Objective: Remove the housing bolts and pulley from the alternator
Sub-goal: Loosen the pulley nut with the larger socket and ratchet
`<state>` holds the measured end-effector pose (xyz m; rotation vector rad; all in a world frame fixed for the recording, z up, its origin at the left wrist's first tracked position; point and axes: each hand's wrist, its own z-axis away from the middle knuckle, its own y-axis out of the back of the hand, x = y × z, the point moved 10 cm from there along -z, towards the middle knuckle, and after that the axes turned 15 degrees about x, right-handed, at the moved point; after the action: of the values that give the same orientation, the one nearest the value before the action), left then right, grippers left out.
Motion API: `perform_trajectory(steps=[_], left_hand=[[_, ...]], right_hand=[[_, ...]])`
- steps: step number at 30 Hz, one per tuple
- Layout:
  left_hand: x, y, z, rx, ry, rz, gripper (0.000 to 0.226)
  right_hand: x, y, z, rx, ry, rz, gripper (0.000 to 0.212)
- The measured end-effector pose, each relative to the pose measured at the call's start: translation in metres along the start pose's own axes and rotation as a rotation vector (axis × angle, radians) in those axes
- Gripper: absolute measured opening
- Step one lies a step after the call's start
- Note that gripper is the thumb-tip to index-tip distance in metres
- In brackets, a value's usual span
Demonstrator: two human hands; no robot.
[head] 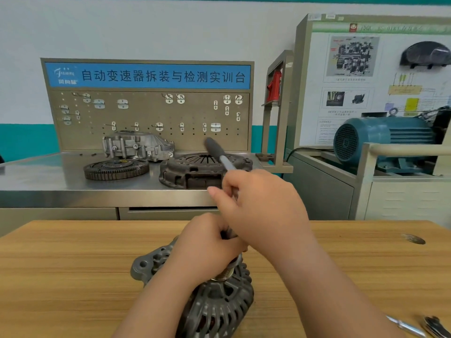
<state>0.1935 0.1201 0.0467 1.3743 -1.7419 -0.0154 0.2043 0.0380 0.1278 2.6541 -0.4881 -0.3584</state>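
Alternator (219, 306) on tabletop (73, 276), 6 o'clock. L hand (207, 242) grips wrench (215, 149) head just over pulley (228, 273); R hand (263, 203) grips shaft, handle pointing 11 o'clock. Loose tools (410, 326) at 4 o'clock.

This is an automotive training workshop. A stainless steel bench (48, 174) carries a pegboard (151, 118) of tool hooks under a blue banner (148, 76) naming it an automatic-transmission teardown and inspection training bench. On it sit a flywheel (116, 169), a clutch pressure plate (192, 169) and an aluminium housing (136, 145). To the right, a teal electric motor (380, 140) stands before a diagram board (353, 89).
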Motion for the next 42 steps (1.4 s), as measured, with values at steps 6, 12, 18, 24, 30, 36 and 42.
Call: perform_trajectory(steps=[6, 12, 18, 24, 30, 36, 42], left_hand=[[0.005, 0.0, 0.002, -0.026, -0.012, 0.082, 0.02], [0.008, 0.003, 0.002, -0.011, -0.008, 0.048, 0.028], [-0.001, 0.003, 0.001, 0.025, 0.06, -0.037, 0.037], [0.005, -0.001, 0.001, -0.019, 0.017, 0.009, 0.032], [0.003, -0.001, 0.003, -0.045, 0.033, 0.106, 0.033], [0.007, 0.0, 0.004, -0.029, 0.036, 0.044, 0.023], [0.003, 0.004, 0.005, 0.005, 0.052, -0.025, 0.038]], right_hand=[[-0.011, -0.002, 0.0, -0.18, 0.085, -0.787, 0.02], [-0.007, -0.004, 0.0, -0.068, -0.014, -0.525, 0.021], [0.004, -0.009, -0.005, -0.018, -0.096, 0.127, 0.014], [0.002, -0.006, -0.002, -0.067, -0.007, -0.29, 0.022], [-0.013, -0.006, 0.002, -0.317, 0.086, -0.936, 0.016], [-0.001, -0.006, -0.001, -0.109, -0.085, -0.581, 0.024], [0.002, -0.006, -0.003, -0.109, -0.118, 0.148, 0.009]])
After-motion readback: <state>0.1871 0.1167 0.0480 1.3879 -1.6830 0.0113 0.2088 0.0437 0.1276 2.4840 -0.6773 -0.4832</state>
